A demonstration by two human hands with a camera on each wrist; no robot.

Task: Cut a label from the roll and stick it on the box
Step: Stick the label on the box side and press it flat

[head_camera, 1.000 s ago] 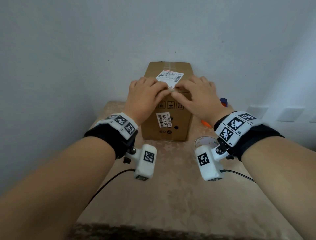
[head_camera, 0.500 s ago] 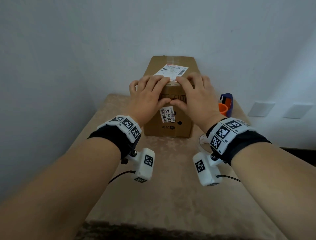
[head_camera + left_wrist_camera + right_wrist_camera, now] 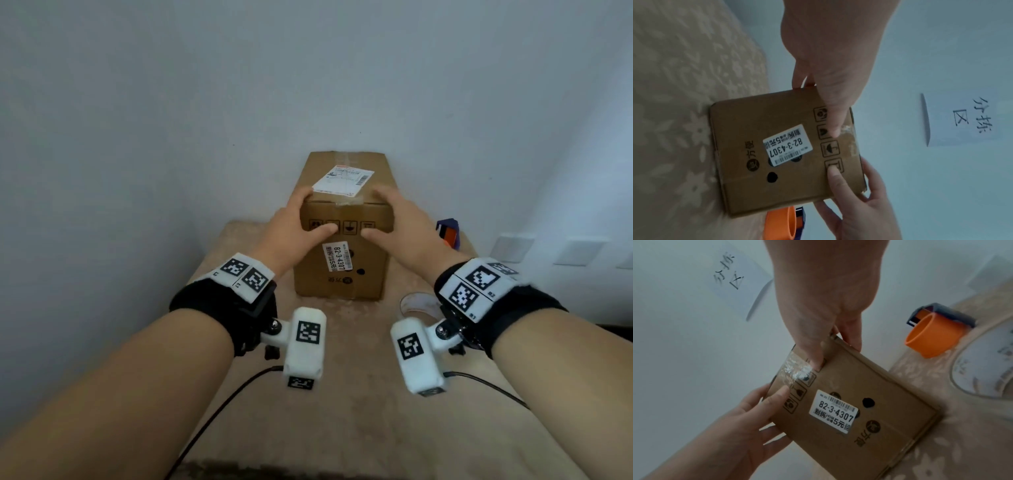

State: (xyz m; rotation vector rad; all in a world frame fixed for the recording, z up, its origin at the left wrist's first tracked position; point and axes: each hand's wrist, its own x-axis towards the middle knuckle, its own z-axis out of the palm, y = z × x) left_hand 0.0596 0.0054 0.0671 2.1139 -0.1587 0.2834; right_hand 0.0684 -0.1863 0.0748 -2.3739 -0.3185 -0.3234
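A brown cardboard box (image 3: 342,240) is seen standing upright on a beige patterned tabletop (image 3: 342,411), at its far end close to a pale wall (image 3: 308,68). The box is gripped from both sides near its top. The left hand (image 3: 294,233) is wrapped round the upper left edge, its thumb laid across the near face over the row of printed handling symbols and its fingers curled over the top corner. The right hand (image 3: 397,226) is placed on the upper right edge in mirror fashion, thumb on the near face, fingers over the top and down the right side. The box thus lies between the two hands, touched by both.

A white printed label (image 3: 344,180) is stuck flat on the box's top face, slightly skewed, just beyond the fingertips and between the hands. A smaller white sticker (image 3: 337,255) marked 82-3-4307 is seen on the near face, below the thumbs.

To the right of the box, an orange and dark blue tape dispenser (image 3: 935,335) rests on the table. Nearer, a label roll (image 3: 419,305) lies flat, partly hidden behind the right wrist. A sheet of paper (image 3: 960,118) with handwritten characters is fixed to the wall.
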